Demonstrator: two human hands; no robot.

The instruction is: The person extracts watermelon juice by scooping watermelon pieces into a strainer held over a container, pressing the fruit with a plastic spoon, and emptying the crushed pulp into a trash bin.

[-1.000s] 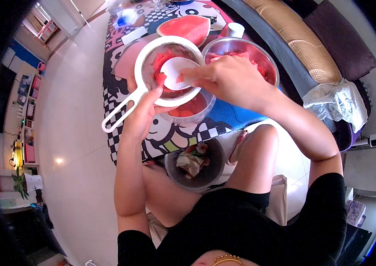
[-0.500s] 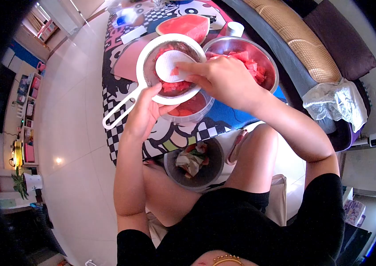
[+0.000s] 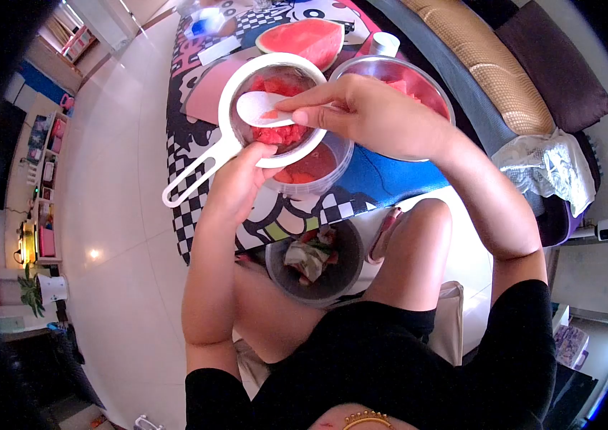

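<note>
My left hand (image 3: 241,179) grips a white-rimmed strainer (image 3: 231,143) near the base of its handle, thumb up on the rim. Red watermelon pulp (image 3: 279,136) lies in its mesh. In my right hand (image 3: 383,118), a white spoon (image 3: 252,109) is pinched between thumb and fingers, its bowl over the pulp with a red bit on it. Partly under the strainer stands a clear plastic tub (image 3: 336,172) with red juice inside. Behind my right hand, a steel bowl (image 3: 441,89) of cut watermelon (image 3: 402,87) is partly hidden.
A large watermelon piece (image 3: 304,43) lies at the back on the patterned tablecloth (image 3: 383,183), beside a white cup (image 3: 385,44). Below the table edge, a grey bin (image 3: 282,276) holds scraps. A sofa (image 3: 472,75) runs along the right.
The spoon has moved left and tipped flatter within the strainer, uncovering pulp behind it. My right hand has turned and now covers more of the steel bowl. My left hand keeps its grip.
</note>
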